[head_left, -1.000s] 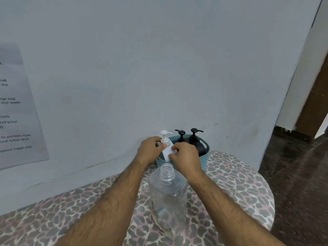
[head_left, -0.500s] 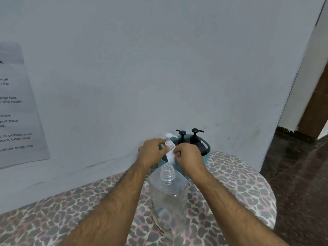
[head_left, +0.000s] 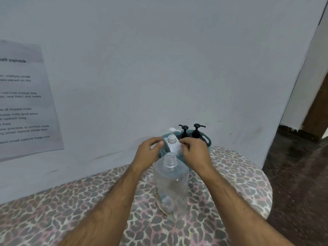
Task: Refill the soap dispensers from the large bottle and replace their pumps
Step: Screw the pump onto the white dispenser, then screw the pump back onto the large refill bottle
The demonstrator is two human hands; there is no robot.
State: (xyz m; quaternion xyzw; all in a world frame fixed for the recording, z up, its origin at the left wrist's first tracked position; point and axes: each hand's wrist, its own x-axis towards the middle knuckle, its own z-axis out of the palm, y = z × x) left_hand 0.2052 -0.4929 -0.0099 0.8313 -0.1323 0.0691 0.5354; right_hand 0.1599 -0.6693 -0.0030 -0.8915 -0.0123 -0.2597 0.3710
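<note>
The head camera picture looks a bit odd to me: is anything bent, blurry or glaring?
Head view: wide-angle bending curves the wall edge at right; the printed paper sheet on the wall is soft, only partly readable; the clear plastic large bottle shows faint highlights, no harsh glare; lighting is flat, shadows weak; the white pump dispenser stays fairly sharp.

Printed sheet (head_left: 23,100) on wall, well left of left hand (head_left: 149,153), cut off by frame edge, slightly blurred. Heading fragment: "…mall ziplock". Partial lines below: "multiple small", "placed on the", "nuts from a large bag", "seal them, and neatly", "of mixed nuts", "scoop nuts and pour", "ziplock bag", "process to portion nuts", "small ziplock bags and", "small ziplock bags into". No readable label on bottles near hands.
</note>
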